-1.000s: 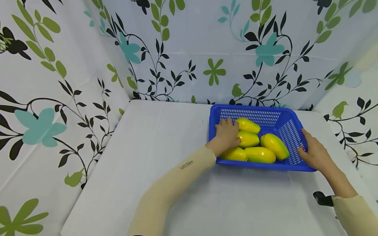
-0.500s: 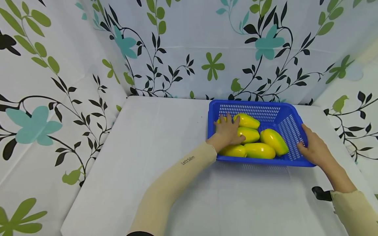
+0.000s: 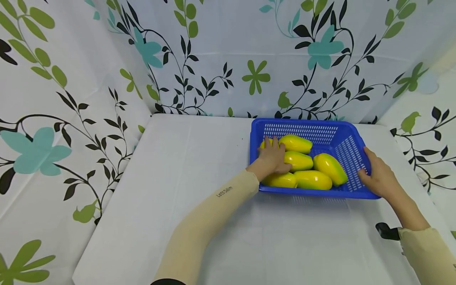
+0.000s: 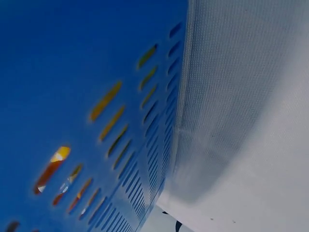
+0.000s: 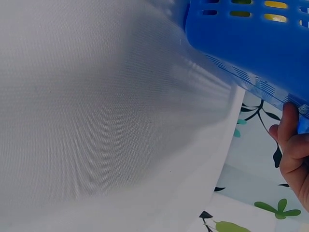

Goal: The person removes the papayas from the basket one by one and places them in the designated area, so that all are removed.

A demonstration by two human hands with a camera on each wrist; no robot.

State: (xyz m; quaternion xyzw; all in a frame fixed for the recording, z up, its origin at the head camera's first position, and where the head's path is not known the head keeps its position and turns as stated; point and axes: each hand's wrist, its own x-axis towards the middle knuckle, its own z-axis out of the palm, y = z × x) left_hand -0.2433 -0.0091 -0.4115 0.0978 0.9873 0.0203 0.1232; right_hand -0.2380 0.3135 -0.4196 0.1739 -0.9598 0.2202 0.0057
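Observation:
A blue plastic basket [image 3: 310, 192] with slotted walls stands on the white table in the head view, holding several glossy yellow-green mangoes [image 3: 313, 180]. My left hand [image 3: 271, 159] reaches over its left side. The fingers lie extended over a mango [image 3: 263, 145] in the back left corner and partly hide it; the thumb is beside the middle mango [image 3: 299, 161]. At the right end, my right hand [image 3: 379, 174] grips the basket's rim, thumb inside and fingers outside. The left wrist view shows the basket wall [image 4: 87, 63] close up, and that hand is out of sight there.
The white table [image 3: 171, 178] extends left and in front of the basket. A leaf-patterned curtain [image 3: 221, 51] hangs behind and at both sides. A black wrist device [image 3: 387, 231] sits by the right sleeve.
The head view has tilted slightly, so the scene sits higher. My left fingers spread over the mangoes, then drew closer together over the back left one. The right hand stays on the rim.

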